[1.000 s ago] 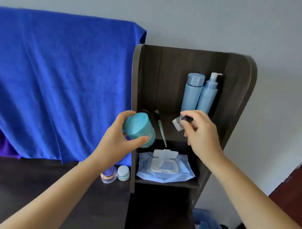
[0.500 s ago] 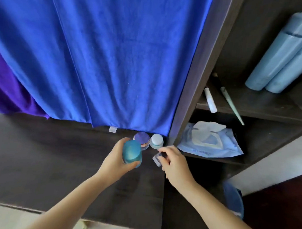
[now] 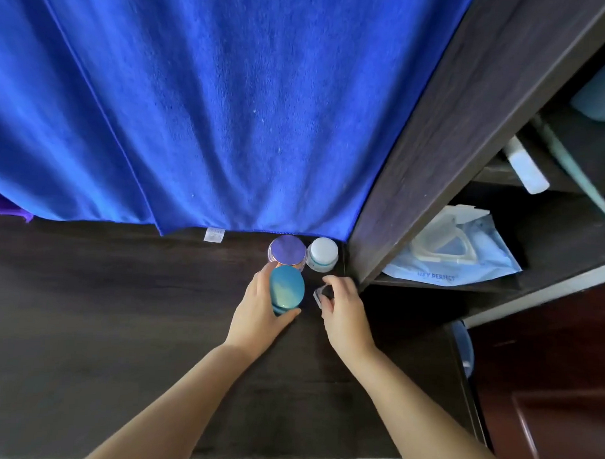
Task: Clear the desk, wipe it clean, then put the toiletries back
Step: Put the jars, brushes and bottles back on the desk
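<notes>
Three jars are counted on the worktop (image 3: 119, 326): one teal-lidded jar (image 3: 286, 288), one purple-lidded jar (image 3: 287, 248) and one white-lidded jar (image 3: 323, 253). One small clear bottle (image 3: 319, 295) is counted. Two hands are seen: the left hand (image 3: 257, 313) and the right hand (image 3: 346, 310). One blue towel (image 3: 213, 106) and one wet-wipes pack (image 3: 454, 258) are counted on one shelf unit (image 3: 435, 131).
</notes>
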`<state>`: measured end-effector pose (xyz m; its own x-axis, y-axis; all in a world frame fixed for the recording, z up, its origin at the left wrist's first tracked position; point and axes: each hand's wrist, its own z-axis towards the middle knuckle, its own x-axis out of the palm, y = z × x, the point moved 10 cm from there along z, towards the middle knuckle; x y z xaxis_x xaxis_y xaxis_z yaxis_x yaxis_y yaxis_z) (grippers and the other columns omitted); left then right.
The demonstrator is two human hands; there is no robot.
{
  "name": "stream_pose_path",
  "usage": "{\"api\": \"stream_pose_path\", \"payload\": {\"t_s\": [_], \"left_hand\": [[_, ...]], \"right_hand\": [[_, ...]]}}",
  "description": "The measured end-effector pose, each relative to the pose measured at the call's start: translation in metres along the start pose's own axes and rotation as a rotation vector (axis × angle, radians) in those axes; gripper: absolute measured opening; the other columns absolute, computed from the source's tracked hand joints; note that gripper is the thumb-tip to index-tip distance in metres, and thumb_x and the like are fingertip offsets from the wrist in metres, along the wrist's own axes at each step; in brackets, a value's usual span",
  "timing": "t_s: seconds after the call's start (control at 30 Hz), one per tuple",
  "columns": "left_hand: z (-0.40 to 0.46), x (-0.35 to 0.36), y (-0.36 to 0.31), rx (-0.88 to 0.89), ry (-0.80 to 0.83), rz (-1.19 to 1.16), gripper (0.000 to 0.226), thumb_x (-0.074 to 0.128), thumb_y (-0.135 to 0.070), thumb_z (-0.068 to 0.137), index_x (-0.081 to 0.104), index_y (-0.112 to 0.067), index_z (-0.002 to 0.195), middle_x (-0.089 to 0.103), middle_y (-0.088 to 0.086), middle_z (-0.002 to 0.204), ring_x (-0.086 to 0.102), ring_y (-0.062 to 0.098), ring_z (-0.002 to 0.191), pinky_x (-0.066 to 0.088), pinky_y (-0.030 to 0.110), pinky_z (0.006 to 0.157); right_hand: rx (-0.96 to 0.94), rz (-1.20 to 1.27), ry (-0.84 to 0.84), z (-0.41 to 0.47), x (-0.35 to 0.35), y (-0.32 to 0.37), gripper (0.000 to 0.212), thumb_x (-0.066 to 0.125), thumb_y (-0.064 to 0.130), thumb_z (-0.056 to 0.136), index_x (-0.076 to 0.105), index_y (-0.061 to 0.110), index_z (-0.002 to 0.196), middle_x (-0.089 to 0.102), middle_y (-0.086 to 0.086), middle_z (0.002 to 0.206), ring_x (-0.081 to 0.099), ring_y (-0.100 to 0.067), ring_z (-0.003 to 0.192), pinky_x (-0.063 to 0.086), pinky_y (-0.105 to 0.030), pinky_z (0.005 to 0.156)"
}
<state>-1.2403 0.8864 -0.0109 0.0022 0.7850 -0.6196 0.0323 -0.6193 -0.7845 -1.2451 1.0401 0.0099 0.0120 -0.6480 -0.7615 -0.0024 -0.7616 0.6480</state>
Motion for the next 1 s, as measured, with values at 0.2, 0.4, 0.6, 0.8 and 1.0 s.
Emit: {"api": "stream_pose_path", "payload": {"t_s": [0.2,0.4,0.6,0.8,1.0], "left_hand": [[-0.008,-0.017,-0.018,0.09,-0.008,0.028,0.088,0.078,-0.032,0.067,0.028,-0.016,0.138,0.036,0.002,0.136,0.038,0.017,0.125,0.044,0.035,0.094],[-0.027,-0.071,-0.098,0.235,-0.22,-0.073,0.063,0.049,-0.048,0.079,0.038,-0.016,0.132,0.045,-0.008,0.119,0.044,0.004,0.11,0.035,0.017,0.09],[-0.055,-0.086,-0.25,0.481,-0.31,-0.108,0.024,0.041,-0.041,0.085,0.052,-0.03,0.103,0.055,-0.018,0.091,0.053,-0.002,0.089,0.041,0.008,0.072],[-0.041,-0.08,-0.372,0.445,-0.361,0.235,0.017,0.041,-0.027,0.095,0.048,-0.016,0.107,0.06,0.001,0.081,0.054,0.023,0.072,0.044,0.035,0.061],[0.01,-0.05,-0.367,0.097,-0.279,0.804,0.035,0.041,-0.032,0.096,0.044,-0.004,0.118,0.064,0.011,0.105,0.062,0.03,0.094,0.045,0.034,0.064]], "right_hand": [[-0.064,0.117,-0.039,-0.009,-0.025,0.011,0.036,0.056,0.01,0.089,0.049,0.009,0.125,0.049,-0.003,0.119,0.063,-0.022,0.085,0.055,-0.037,0.078],[-0.33,0.137,-0.12,-0.048,-0.118,0.057,0.032,0.055,0.024,0.088,0.052,0.023,0.12,0.053,0.014,0.106,0.053,-0.004,0.072,0.045,-0.015,0.072],[-0.71,0.078,-0.394,-0.095,-0.265,0.112,0.02,0.05,0.023,0.09,0.063,0.019,0.104,0.062,0.011,0.083,0.045,0.002,0.058,0.038,-0.005,0.059],[-0.424,-0.136,-0.407,-0.017,-0.362,0.11,0.018,0.051,0.03,0.092,0.06,0.021,0.104,0.064,0.01,0.086,0.059,-0.01,0.076,0.05,-0.033,0.069],[-0.168,-0.501,-0.117,0.049,-0.322,0.086,0.045,0.047,0.049,0.091,0.051,0.009,0.111,0.062,-0.011,0.107,0.06,-0.03,0.096,0.043,-0.034,0.065]]}}
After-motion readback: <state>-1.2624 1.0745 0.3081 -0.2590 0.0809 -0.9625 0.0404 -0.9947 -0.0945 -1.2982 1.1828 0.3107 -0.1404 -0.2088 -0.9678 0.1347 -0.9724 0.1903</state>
